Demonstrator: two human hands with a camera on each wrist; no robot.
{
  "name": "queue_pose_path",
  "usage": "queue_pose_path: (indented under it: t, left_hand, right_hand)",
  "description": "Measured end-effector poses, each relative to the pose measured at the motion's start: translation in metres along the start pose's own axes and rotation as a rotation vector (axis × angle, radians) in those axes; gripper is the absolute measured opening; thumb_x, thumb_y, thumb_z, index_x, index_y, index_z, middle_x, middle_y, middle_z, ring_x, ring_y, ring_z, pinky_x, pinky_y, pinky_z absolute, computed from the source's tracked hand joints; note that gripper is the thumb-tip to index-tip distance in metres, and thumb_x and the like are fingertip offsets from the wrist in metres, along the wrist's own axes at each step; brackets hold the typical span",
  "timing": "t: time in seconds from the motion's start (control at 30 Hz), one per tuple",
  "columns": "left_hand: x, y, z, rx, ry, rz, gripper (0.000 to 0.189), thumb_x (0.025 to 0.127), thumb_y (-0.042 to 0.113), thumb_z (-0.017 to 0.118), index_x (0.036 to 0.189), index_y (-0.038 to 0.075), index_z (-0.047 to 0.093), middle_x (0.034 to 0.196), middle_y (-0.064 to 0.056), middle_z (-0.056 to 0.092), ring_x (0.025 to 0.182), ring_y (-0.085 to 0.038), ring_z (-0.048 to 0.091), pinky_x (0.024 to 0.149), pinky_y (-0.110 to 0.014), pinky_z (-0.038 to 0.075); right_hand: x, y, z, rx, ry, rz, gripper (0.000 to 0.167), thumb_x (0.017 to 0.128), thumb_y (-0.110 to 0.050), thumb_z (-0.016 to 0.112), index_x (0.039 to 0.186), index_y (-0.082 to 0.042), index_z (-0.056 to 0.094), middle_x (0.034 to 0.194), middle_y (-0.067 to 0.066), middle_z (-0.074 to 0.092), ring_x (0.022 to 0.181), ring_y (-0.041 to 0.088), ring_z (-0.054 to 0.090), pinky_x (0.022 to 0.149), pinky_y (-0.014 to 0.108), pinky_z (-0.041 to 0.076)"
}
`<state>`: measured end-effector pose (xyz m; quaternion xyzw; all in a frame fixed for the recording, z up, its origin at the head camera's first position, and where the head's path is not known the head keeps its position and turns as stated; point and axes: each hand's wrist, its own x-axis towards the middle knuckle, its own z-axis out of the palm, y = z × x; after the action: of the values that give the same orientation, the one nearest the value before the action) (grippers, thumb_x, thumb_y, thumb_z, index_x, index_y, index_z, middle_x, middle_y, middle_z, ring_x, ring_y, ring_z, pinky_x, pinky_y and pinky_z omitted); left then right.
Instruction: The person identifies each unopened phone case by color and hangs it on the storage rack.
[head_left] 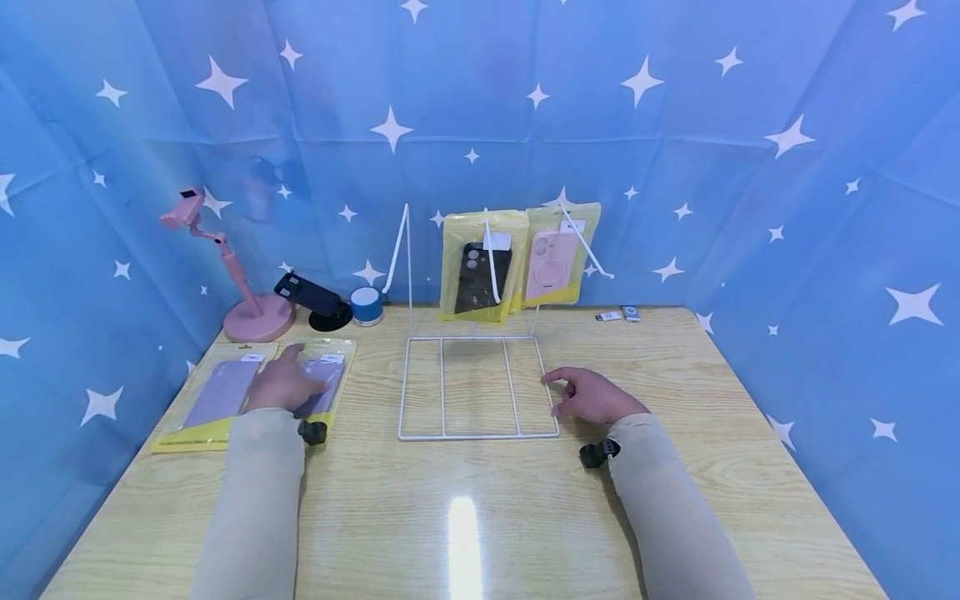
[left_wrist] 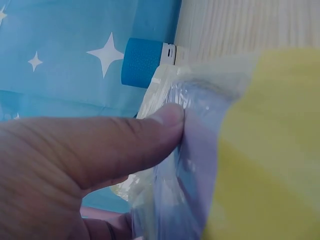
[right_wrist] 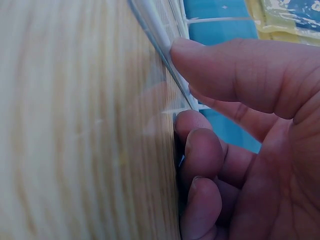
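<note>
My left hand (head_left: 283, 382) grips a purple phone case in a clear-and-yellow bag (head_left: 324, 385), its thumb pressed on the plastic over the case (left_wrist: 197, 135). Just left of it lies a second bagged purple phone case (head_left: 221, 392), flat on the table. My right hand (head_left: 596, 395) holds the right side of a white wire display rack (head_left: 480, 436), thumb and curled fingers at the base wire (right_wrist: 159, 37). From the rack's hooks hang a bagged black phone case (head_left: 480, 287) and a bagged pink phone case (head_left: 551, 262).
A pink stand (head_left: 258, 321), a dark phone on a stand (head_left: 309, 293) and a blue speaker (head_left: 367, 307) stand at the back left. Two small items, one a white stick (head_left: 608, 317), lie at the back right. A starry blue curtain (head_left: 480, 75) surrounds the wooden table (head_left: 390, 517).
</note>
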<state>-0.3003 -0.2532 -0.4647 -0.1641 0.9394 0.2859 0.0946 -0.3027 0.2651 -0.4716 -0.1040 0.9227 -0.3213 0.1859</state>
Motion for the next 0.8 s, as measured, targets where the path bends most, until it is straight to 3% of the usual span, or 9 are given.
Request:
queue_pose_path:
  t: [0.33,0.57,0.8]
  left_hand:
    - [0.0053,0.0004,0.0024,-0.100,-0.057,-0.004,0.099,0.096,0.025,0.076,0.169,0.007,0.012,0.165,-0.034,0.029,0.147,-0.056,0.034,0.116,-0.071,0.037]
    - [0.0065,0.0004,0.0030,-0.071,-0.041,0.013,0.096,0.096,0.025,0.075,0.169,0.006,0.015,0.163,-0.034,0.033,0.146,-0.056,0.036,0.116,-0.071,0.037]
    - [0.0046,0.0015,0.0028,-0.084,-0.008,0.028,0.088,0.097,0.014,0.067,0.168,0.002,0.015,0.164,-0.034,0.031,0.146,-0.054,0.036,0.118,-0.070,0.035]
  right_hand:
    - [-0.0005,-0.0001,0.0000,0.001,0.000,0.011,0.056,0.093,-0.021,0.081,0.146,-0.021,0.063,0.101,0.006,0.059,0.093,0.024,0.052,0.080,0.039,0.043]
    - [0.0002,0.0018,0.0010,-0.009,0.006,0.013,0.056,0.093,-0.021,0.081,0.145,-0.022,0.063,0.102,0.006,0.059,0.092,0.024,0.053,0.079,0.039,0.044]
    - [0.0013,0.0023,0.0015,-0.011,0.007,0.016,0.055,0.093,-0.021,0.081,0.145,-0.023,0.063,0.103,0.006,0.060,0.093,0.024,0.053,0.080,0.039,0.045]
